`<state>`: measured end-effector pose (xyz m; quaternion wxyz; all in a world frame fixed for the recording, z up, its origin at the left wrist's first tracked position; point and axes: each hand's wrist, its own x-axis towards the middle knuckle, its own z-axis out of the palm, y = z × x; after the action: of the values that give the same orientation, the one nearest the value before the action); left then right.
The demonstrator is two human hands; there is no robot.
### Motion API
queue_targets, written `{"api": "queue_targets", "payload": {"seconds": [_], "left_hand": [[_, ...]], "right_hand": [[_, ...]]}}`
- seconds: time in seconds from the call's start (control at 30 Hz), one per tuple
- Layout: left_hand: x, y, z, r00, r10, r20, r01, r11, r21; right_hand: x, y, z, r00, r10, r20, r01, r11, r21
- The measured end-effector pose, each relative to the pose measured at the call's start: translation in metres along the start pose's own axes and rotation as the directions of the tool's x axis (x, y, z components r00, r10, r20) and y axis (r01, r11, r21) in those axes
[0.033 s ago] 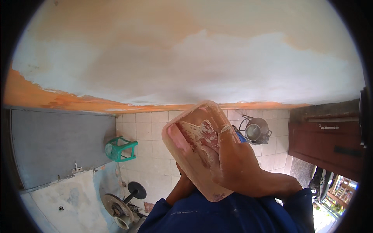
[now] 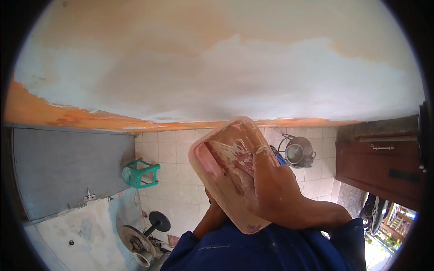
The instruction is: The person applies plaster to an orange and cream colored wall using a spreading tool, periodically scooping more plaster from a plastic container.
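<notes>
A shallow, translucent pinkish plastic tub (image 2: 253, 226) is held tilted in front of my body, with whitish paste smeared over its inside. My left hand (image 2: 216, 216) supports it from beneath; only the wrist side shows, and the fingers are hidden behind the tub. Over the tub's right side reaches my right hand (image 2: 275, 185), its fingers bent down inside and coated with pale paste. Whatever those fingers may grip cannot be made out. Just beyond the tub rises a wall (image 2: 217, 86), coated white over beige, with a bare orange strip along its bottom.
A green plastic stool (image 2: 141, 173) stands on the tiled floor (image 2: 174, 153) by the grey door (image 2: 72, 167) at left. Right of the tub sits a metal pot (image 2: 298, 152). A dark-red cabinet (image 2: 379, 165) is far right; a round-based stand (image 2: 135, 239) is lower left.
</notes>
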<state>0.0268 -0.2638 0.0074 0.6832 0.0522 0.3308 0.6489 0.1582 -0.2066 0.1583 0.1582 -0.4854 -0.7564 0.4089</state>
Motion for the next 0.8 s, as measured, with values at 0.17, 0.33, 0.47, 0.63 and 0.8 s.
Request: {"api": "queue_targets", "payload": {"seconds": [0.17, 0.33, 0.47, 0.63, 0.8], "left_hand": [[0.005, 0.001, 0.005, 0.998, 0.049, -0.031, -0.049, 0.998, -0.025], [0.004, 0.003, 0.010, 0.988, 0.121, -0.095, -0.128, 0.990, -0.062], [0.003, 0.008, 0.017, 0.994, 0.093, -0.049, -0.094, 0.995, -0.025], [-0.003, 0.010, 0.020, 0.976, 0.218, -0.029, -0.207, 0.957, 0.204], [0.001, 0.000, -0.004, 0.969, 0.227, 0.095, -0.239, 0.961, 0.141]], "right_hand": [[0.011, 0.001, 0.003, 0.999, 0.017, -0.031, -0.014, 0.996, 0.089], [0.021, 0.011, 0.019, 0.990, -0.081, -0.116, 0.098, 0.983, 0.154], [0.021, 0.020, 0.017, 0.992, -0.073, -0.104, 0.099, 0.956, 0.277], [0.019, 0.026, 0.008, 0.997, -0.073, 0.010, 0.064, 0.927, 0.371], [0.013, 0.032, -0.008, 0.987, 0.009, 0.159, -0.065, 0.934, 0.352]]}}
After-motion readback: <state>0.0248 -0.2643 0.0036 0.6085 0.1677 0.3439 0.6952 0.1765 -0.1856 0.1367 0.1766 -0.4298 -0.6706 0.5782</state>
